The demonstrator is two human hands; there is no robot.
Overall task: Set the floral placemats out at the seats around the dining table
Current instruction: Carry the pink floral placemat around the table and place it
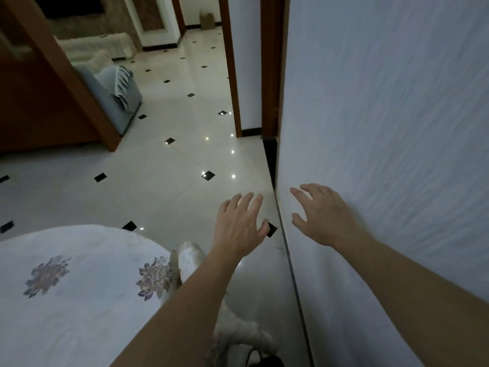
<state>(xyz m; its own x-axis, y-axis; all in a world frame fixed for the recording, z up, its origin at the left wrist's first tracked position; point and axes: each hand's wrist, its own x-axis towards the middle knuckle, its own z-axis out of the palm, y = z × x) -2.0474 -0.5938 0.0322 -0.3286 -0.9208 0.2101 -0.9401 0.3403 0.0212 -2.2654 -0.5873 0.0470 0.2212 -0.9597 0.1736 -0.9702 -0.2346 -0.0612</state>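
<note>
The round dining table (87, 324) fills the lower left, covered with a white cloth that carries purple flower motifs (154, 276). No separate placemat can be told apart in this view. My left hand (239, 223) is stretched out over the floor beyond the table's right edge, fingers spread, holding nothing. My right hand (321, 215) reaches forward close to the white wall (383, 128), fingers apart and empty.
A white chair back (190, 258) stands at the table's right edge beneath my left arm. The glossy tiled floor (164, 165) with black diamond insets runs ahead to a sofa (119, 91). A wooden door frame (235, 75) and dark skirting (270, 154) border the wall.
</note>
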